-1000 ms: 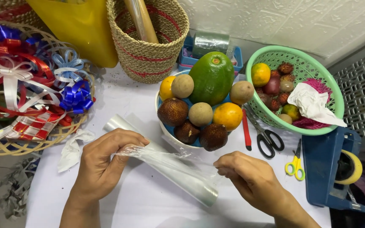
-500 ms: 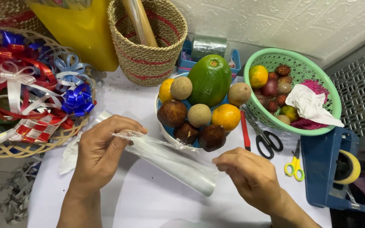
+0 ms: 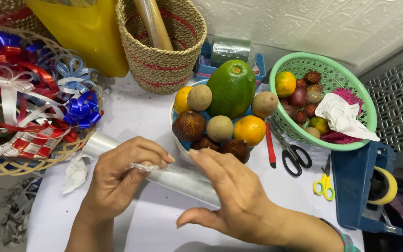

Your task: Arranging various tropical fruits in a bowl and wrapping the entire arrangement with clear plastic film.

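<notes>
Two hands work over a roll of clear film (image 3: 164, 175) lying on the white surface (image 3: 131, 112) just in front of the person. The left hand (image 3: 120, 179) is clamped on the roll, thumb and fingers pinching a crinkled loose edge of the film. Since half a second ago the right hand (image 3: 232, 196) has come off the far end of the roll and moved inward; it now lies open, fingers spread flat across the film beside the left hand, holding nothing. The roll itself has shifted little. I judge the loose edge is now found and the flat hand is steadying the roll so the film can be drawn off.

Just beyond the hands stands one bowl of fruit (image 3: 218, 114): one large green fruit, two oranges, three round tan fruits and three scaly brown ones in view. To the right of the right hand lie two pairs of scissors, one black (image 3: 295, 156) and one yellow (image 3: 324, 183), one red pen (image 3: 270, 148), one green basket (image 3: 367, 102) of small fruit, and one blue tape dispenser (image 3: 364, 186). Left of the left hand sits one flat basket of ribbon bows (image 3: 29, 100); beyond it, one tall woven basket (image 3: 164, 51).
</notes>
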